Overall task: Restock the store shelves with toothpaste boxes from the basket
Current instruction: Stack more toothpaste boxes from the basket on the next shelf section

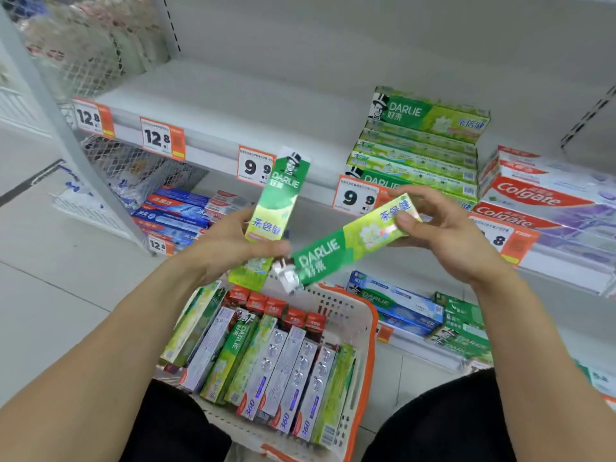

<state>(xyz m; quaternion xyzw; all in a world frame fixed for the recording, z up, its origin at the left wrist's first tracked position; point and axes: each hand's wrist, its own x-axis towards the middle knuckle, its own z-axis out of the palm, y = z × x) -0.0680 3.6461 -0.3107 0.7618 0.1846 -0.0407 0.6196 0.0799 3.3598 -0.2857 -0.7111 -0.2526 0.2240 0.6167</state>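
Left hand (230, 241): fingers curled round one upright green Darlie box (278, 208). Right hand (443, 231): fingertips pinching a second Darlie box (346, 245), slanted, lower end blurred, perhaps an open flap. Both above the basket (365, 331) of toothpaste boxes, before the shelf (213, 105).

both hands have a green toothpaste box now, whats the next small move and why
Probably lift the right hand and lay its green box on the stack of matching green boxes on the shelf just above it. That stack carries the same brand and colour and sits nearest that hand. The left hand holds its own green box upright, so it can follow.
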